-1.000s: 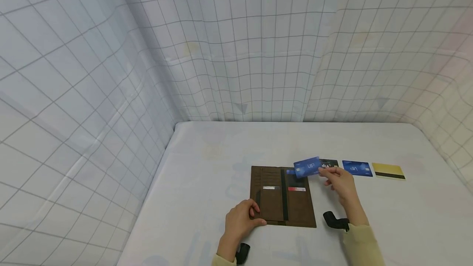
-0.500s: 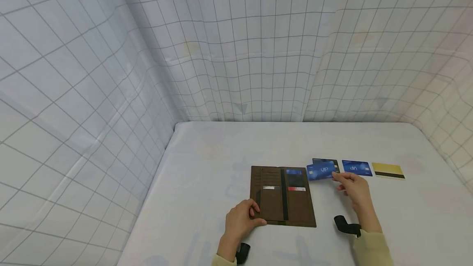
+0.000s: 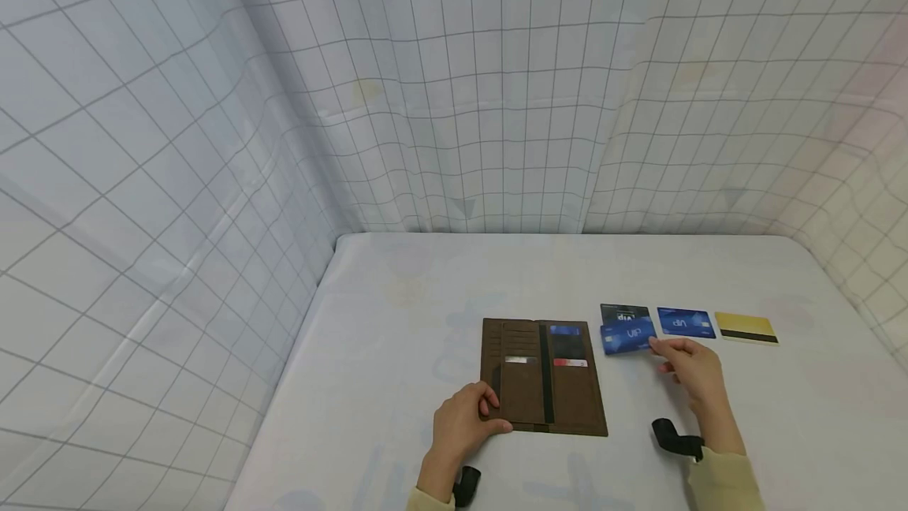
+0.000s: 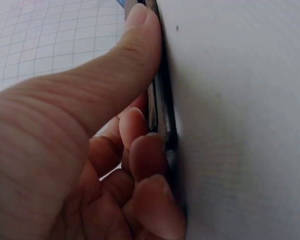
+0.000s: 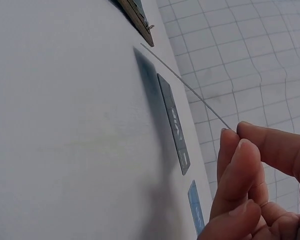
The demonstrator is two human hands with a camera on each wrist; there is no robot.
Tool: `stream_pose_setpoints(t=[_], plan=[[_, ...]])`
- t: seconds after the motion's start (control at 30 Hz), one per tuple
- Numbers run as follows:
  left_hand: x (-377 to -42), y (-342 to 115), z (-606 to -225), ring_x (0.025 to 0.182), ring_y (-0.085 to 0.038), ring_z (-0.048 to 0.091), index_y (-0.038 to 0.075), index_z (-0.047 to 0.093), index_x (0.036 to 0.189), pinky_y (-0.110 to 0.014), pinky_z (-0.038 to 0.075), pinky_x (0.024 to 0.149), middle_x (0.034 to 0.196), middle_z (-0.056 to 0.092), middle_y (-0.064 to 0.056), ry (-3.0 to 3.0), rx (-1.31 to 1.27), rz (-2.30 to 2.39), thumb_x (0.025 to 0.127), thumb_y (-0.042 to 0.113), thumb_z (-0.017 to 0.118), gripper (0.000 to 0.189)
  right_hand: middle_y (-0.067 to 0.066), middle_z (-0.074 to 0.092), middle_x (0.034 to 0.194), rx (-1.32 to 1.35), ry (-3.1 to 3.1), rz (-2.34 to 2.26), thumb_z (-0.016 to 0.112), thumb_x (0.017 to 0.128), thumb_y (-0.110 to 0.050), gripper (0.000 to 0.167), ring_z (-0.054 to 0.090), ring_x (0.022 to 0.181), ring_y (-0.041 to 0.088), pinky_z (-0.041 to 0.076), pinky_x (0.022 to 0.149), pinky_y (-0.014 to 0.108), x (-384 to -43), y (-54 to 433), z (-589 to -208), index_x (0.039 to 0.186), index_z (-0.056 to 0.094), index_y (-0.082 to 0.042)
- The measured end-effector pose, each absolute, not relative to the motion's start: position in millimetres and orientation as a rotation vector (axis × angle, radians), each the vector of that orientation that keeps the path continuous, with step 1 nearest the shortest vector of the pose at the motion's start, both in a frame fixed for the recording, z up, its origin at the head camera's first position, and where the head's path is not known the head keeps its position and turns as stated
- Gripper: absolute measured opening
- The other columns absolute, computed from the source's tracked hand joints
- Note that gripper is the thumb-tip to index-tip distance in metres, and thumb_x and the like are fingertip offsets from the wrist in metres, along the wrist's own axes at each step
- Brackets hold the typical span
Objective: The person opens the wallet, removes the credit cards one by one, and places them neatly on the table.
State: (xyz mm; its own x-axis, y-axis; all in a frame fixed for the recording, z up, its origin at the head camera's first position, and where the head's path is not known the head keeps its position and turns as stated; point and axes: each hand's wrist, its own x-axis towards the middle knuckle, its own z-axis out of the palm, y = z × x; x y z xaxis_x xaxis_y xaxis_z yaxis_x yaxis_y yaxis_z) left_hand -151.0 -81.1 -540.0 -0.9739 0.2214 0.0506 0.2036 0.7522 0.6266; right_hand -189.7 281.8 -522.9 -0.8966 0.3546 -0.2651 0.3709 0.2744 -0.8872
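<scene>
Leftward from the right hand (image 3: 691, 369) extends the pinched blue card (image 3: 627, 337)

The wallet (image 3: 530, 386) looks like matt leather, the held blue card (image 3: 626, 337) like smooth plastic, the curtain (image 3: 461, 93) like rumpled cloth

Head view looking forward and down, wrist views close in, wallet (image 3: 523, 393) shared
</scene>
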Motion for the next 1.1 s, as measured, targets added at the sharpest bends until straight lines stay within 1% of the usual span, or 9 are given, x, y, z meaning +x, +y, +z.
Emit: stream_pose_setpoints(t=[0.1, 0.23, 0.47, 0.6, 0.73, 0.93, 1.1], plan=[[-150.9, -81.1, -539.9, 0.053, -0.004, 0.038, 0.023, 0.058, 0.083, -0.025, 0.034, 0.05, 0.068, 0.043, 0.014, 2.916, 0.355, 1.033, 0.067, 0.041, 0.084, 0.035, 0.0, 0.068, 0.086, 0.717, 2.49, -1.718, 0.066, 0.087, -0.046, 0.054, 0.057, 0.068, 0.015, 0.042, 0.059, 0.027, -187.2, 283.5, -522.9, 0.109, 0.062, 0.003], [-150.9, -81.1, -539.6, 0.053, -0.004, 0.038, 0.023, 0.058, 0.083, -0.025, 0.034, 0.05, 0.068, 0.043, 0.014, 2.917, 0.355, 1.03, 0.067, 0.041, 0.084, 0.035, 0.0, 0.065, 0.083, 0.729, 2.472, -1.704, 0.067, 0.087, -0.045, 0.052, 0.056, 0.068, 0.014, 0.041, 0.059, 0.028, -184.4, 284.9, -523.6, 0.107, 0.063, 0.002], [-151.3, -80.9, -538.9, 0.054, -0.004, 0.038, 0.023, 0.058, 0.083, -0.025, 0.034, 0.051, 0.068, 0.043, 0.014, 2.92, 0.355, 1.032, 0.067, 0.041, 0.084, 0.035, -0.001, 0.06, 0.066, 0.781, 2.476, -1.664, 0.069, 0.086, -0.04, 0.048, 0.052, 0.065, 0.015, 0.037, 0.057, 0.03, -180.6, 284.7, -523.3, 0.104, 0.061, 0.003], [-151.5, -80.9, -539.4, 0.054, -0.004, 0.038, 0.023, 0.058, 0.083, -0.025, 0.034, 0.051, 0.068, 0.043, 0.014, 2.915, 0.352, 1.03, 0.067, 0.041, 0.084, 0.035, -0.001, 0.059, 0.063, 0.801, 2.513, -1.603, 0.069, 0.085, -0.039, 0.045, 0.05, 0.064, 0.016, 0.034, 0.056, 0.03, -177.9, 284.3, -524.3, 0.099, 0.062, 0.003], [-151.9, -81.2, -539.6, 0.054, -0.004, 0.038, 0.023, 0.058, 0.083, -0.025, 0.034, 0.051, 0.068, 0.043, 0.013, 2.915, 0.35, 1.028, 0.067, 0.041, 0.084, 0.035, 0.0, 0.06, 0.062, 0.813, 2.544, -1.564, 0.069, 0.085, -0.037, 0.043, 0.051, 0.061, 0.016, 0.034, 0.055, 0.03, -176.4, 284.4, -528.1, 0.096, 0.063, 0.004], [-151.8, -81.3, -539.9, 0.053, -0.004, 0.038, 0.023, 0.058, 0.083, -0.025, 0.034, 0.051, 0.068, 0.043, 0.014, 2.918, 0.354, 1.03, 0.067, 0.041, 0.084, 0.035, -0.001, 0.062, 0.066, 0.813, 2.547, -1.568, 0.069, 0.086, -0.034, 0.043, 0.054, 0.055, 0.013, 0.037, 0.053, 0.028, -176.8, 286.2, -533.6, 0.097, 0.062, 0.007], [-151.7, -81.5, -540.1, 0.053, -0.004, 0.038, 0.023, 0.058, 0.083, -0.025, 0.034, 0.051, 0.068, 0.042, 0.015, 2.927, 0.363, 1.037, 0.067, 0.041, 0.084, 0.036, -0.001, 0.063, 0.068, 0.802, 2.535, -1.566, 0.068, 0.087, -0.03, 0.04, 0.054, 0.054, 0.012, 0.038, 0.052, 0.028, -177.5, 287.5, -534.3, 0.096, 0.062, 0.008]])
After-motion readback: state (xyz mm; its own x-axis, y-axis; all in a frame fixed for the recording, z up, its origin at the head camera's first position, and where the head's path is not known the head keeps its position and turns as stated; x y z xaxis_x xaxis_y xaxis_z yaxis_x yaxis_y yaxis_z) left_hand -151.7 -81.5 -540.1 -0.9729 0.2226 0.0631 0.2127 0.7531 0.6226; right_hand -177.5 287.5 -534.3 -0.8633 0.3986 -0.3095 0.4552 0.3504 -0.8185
